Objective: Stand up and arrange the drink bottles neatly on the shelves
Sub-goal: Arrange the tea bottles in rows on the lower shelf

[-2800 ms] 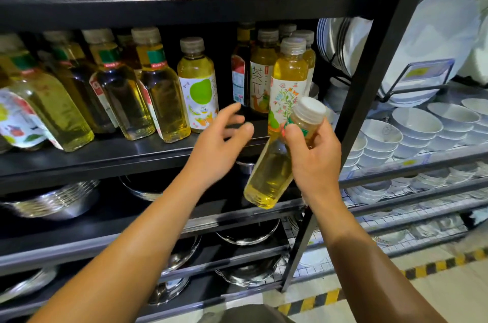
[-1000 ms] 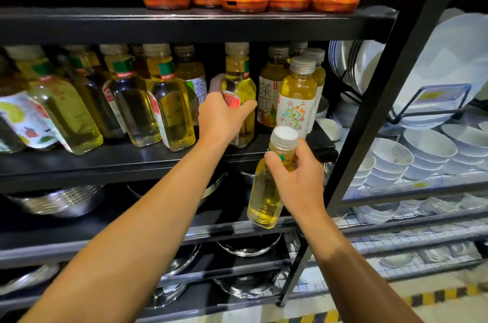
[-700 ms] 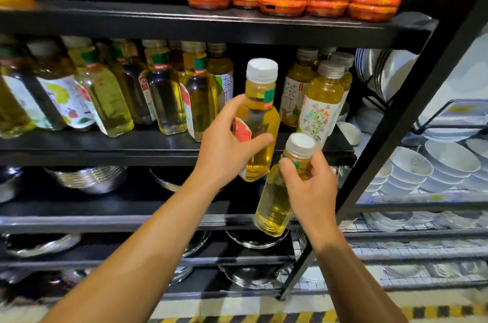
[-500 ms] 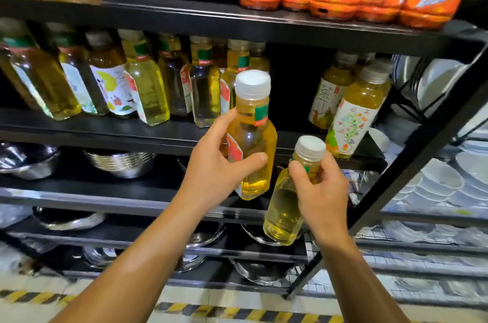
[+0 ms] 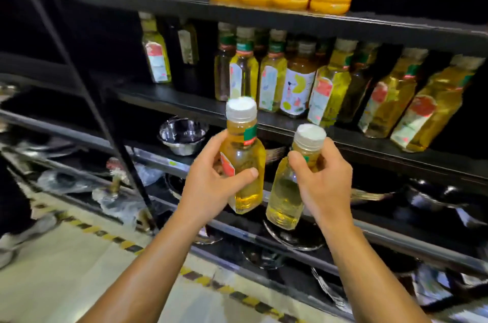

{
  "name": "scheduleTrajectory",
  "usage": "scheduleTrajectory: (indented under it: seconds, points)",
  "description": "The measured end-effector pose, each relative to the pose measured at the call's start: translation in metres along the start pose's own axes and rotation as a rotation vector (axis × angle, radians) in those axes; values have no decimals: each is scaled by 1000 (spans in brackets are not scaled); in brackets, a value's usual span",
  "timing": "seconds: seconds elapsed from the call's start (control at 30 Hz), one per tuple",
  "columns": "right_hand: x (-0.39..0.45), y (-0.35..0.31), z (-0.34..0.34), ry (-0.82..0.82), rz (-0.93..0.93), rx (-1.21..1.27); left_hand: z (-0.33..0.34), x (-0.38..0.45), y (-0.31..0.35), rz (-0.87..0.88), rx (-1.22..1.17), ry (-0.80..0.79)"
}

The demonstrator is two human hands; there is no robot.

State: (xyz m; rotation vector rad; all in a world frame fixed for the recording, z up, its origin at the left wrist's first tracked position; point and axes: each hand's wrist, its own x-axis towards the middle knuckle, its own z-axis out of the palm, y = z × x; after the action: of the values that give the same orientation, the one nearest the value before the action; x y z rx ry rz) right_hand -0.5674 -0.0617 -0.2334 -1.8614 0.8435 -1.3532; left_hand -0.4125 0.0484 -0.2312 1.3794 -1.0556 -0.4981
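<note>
Stock in hand: left hand [image 5: 211, 185] wrapped around a labelled bottle [image 5: 244, 161]; right hand [image 5: 320, 177] clasping a plain bottle [image 5: 286, 196] (both off-shelf, upright). Middle shelf [image 5: 190, 103]: shelved row [image 5: 303, 80] standing; left stretch unfilled. Placement outstanding.

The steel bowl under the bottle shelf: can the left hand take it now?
Probably not: the left hand already holds a bottle. The way to the steel bowl looks open.

Dim black metal shelving [image 5: 264, 18]; pale floor [image 5: 66, 270] with hazard-striped tape [image 5: 126, 245].
</note>
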Motion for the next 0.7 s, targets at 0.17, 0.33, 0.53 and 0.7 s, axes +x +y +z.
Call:
scheduleTrajectory:
  seconds: [0.17,0.33,0.53,0.7]
  points:
    - [21,-47,92,-15,-101,85,-90,21,-14,31,5,126]
    - [63,-74,155,14,-223,140,-147,75,-31,126,106,249]
    - [125,-72,227,-55,-300,188,-183,154,-49,223,219,335]
    - [170,-57,276,-121,-285,143,-209,220,-70,204,279,273]
